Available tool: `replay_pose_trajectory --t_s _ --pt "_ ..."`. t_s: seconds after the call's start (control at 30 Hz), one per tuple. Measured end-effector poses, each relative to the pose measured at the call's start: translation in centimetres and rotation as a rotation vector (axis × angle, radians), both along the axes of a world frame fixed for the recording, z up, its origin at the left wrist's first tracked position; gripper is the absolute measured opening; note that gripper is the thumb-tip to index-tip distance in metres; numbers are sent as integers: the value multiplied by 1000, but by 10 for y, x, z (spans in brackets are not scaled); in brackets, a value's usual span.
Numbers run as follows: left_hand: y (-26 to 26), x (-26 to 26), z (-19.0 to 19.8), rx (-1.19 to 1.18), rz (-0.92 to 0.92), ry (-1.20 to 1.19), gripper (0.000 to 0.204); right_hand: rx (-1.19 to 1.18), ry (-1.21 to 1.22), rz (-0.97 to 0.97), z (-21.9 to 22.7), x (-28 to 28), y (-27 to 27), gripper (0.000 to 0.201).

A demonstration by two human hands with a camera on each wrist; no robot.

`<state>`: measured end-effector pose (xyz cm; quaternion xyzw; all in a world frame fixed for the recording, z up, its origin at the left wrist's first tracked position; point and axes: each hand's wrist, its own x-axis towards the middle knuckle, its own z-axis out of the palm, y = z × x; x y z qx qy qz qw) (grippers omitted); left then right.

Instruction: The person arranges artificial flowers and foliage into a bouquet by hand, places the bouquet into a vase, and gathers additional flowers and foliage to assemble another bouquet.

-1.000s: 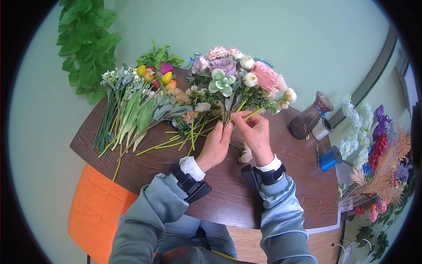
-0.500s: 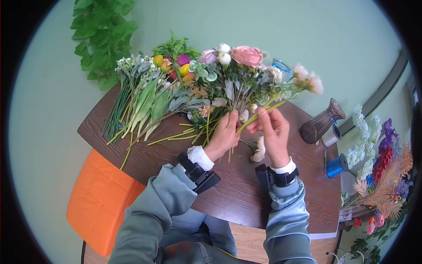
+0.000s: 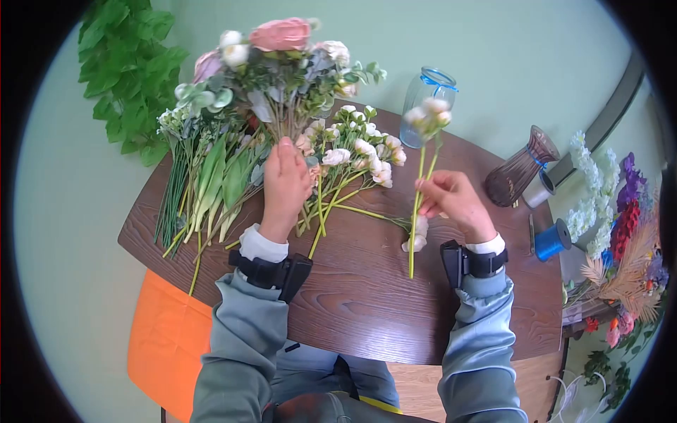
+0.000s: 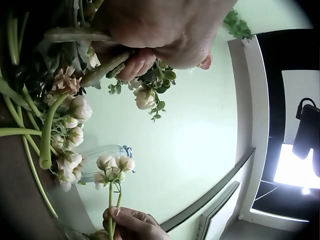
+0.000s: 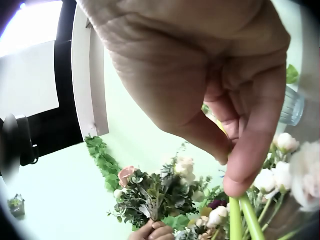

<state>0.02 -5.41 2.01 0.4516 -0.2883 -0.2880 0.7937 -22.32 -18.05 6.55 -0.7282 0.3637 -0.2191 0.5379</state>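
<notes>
The sprig (image 3: 431,117) is in the right grip (image 3: 457,201): thumb and fingertips pinch its two green stems, with the pale blooms above the grip and the stem ends below it. The bouquet (image 3: 282,81) is in the left grip (image 3: 285,187), whose fingers are closed round the gathered stems; its pink rose (image 3: 281,34), white buds and greenery spread above that grip. The two grips are well apart.

Between them, nearer the left grip, white flowers (image 3: 367,149) lie on the counter (image 3: 352,285), their green stems pointing down and to the left. A loose bloom (image 3: 417,238) lies just left of and below the right grip, partly behind the sprig's stems in the head view. Left of the left grip are long green leaves (image 3: 210,173) and thin stems.

Beyond the right grip stands a jar (image 3: 423,93) with blue ribbon at its neck. To that grip's right are a brown vase (image 3: 513,175), a silver spool (image 3: 539,190) and a blue spool (image 3: 550,242); farther right, more flowers (image 3: 620,261). Ivy (image 3: 125,77) hangs far left of both grips.
</notes>
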Motion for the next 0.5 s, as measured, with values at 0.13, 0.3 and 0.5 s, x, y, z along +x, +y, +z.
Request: replay_pose_trajectory --t_s 0.13,0.3,0.5 --pt "5 5 5 -24 8 86 30 56 214 143 -27 9 -9 23" --pt "13 13 12 -59 43 97 28 -291 429 63 -12 9 4 25" --pt "18 15 16 -70 45 91 28 -831 95 194 -2 60 17 27"
